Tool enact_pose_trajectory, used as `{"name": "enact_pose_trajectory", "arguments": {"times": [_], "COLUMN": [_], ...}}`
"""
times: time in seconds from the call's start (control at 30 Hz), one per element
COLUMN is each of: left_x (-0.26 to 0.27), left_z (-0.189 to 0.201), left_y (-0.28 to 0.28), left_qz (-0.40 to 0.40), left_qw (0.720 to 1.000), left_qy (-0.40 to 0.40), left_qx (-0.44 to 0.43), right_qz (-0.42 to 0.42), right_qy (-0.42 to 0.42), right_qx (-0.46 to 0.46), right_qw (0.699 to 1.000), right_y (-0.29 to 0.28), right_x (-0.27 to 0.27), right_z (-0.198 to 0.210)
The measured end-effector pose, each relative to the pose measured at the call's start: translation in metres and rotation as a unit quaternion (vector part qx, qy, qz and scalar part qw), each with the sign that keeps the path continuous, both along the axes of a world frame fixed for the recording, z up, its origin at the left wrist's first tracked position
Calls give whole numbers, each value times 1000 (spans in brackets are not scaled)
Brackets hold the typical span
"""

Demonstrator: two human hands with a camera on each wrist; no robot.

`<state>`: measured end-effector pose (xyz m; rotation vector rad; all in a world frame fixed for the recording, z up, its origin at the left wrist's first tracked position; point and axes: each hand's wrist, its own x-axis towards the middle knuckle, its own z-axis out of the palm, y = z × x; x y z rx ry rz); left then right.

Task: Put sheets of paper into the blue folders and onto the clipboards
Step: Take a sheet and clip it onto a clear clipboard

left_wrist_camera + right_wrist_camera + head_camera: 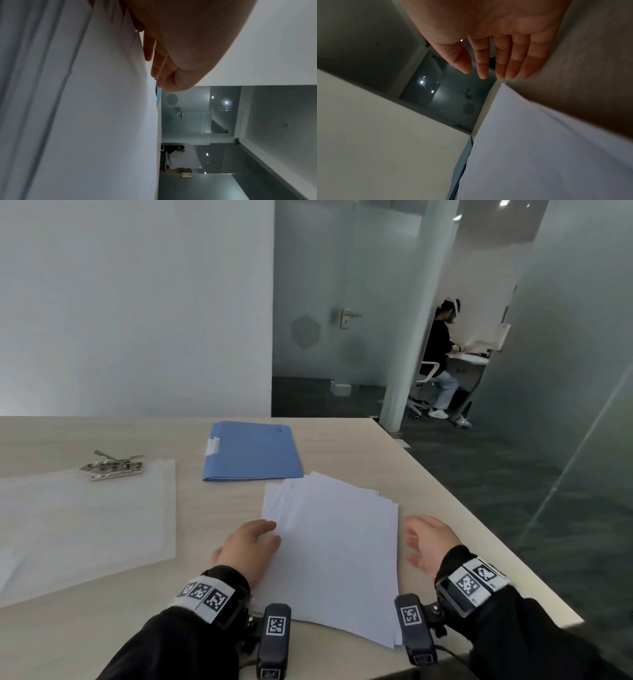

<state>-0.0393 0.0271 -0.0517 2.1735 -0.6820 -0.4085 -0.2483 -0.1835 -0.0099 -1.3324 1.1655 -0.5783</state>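
Note:
A stack of white paper [332,549] lies on the table in front of me, its sheets slightly fanned at the far end. My left hand [251,542] rests at the stack's left edge, its fingers [154,60] fairly straight and lying against the paper [102,108]. My right hand [428,542] hovers just off the stack's right edge with its fingers [501,60] straight and holding nothing. Beyond the stack lies a closed blue folder [251,451], with a sliver of the blue folder [462,162] in the right wrist view. At the left lies a clear clipboard [85,525] with a metal clip [113,465].
The light wooden table [102,628] ends in a slanted edge close to my right wrist, with dark carpet beyond. A white wall stands behind the table. Far off, behind glass partitions, a seated person [442,350] works at another desk.

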Motion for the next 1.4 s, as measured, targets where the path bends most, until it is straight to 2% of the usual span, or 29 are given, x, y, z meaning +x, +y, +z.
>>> {"name": "enact_pose_trajectory", "arguments": {"times": [0.03,0.1,0.23,0.63,0.83,0.97,1.03,1.1,1.2,1.3,1.4], "left_x": [-1,-4,-7,-11,-9,-8,-6,-3,1,-2,-7], "left_z": [1,7,6,12,14,13,14,18,34,62,89], "left_y": [-3,-7,-7,-6,-6,-5,-3,-2,-6,-16,-23], "left_qz": [-13,-34,-64,-112,-120,-92,-77,-58,-40,-59,-47], "left_qw": [998,994,989,972,971,982,989,996,995,970,935], "left_qy": [-32,-47,-52,-68,-58,-52,-21,41,56,111,168], "left_qx": [46,87,123,193,197,154,126,55,-74,-210,-309], "right_qz": [-4,-7,-8,36,84,91,84,84,89,92,86], "right_qy": [-21,-61,-97,-12,11,-34,-56,-79,-125,-177,-223], "right_qx": [37,97,130,94,66,13,-11,-29,-64,-101,-136], "right_qw": [999,993,987,995,994,995,995,993,986,975,961], "right_y": [0,5,8,3,10,12,13,12,14,16,17], "right_x": [-6,-15,-21,-20,-14,-12,-14,-16,-18,-16,-11], "right_z": [-3,-5,-5,-14,-11,-9,-4,4,21,41,55]}}
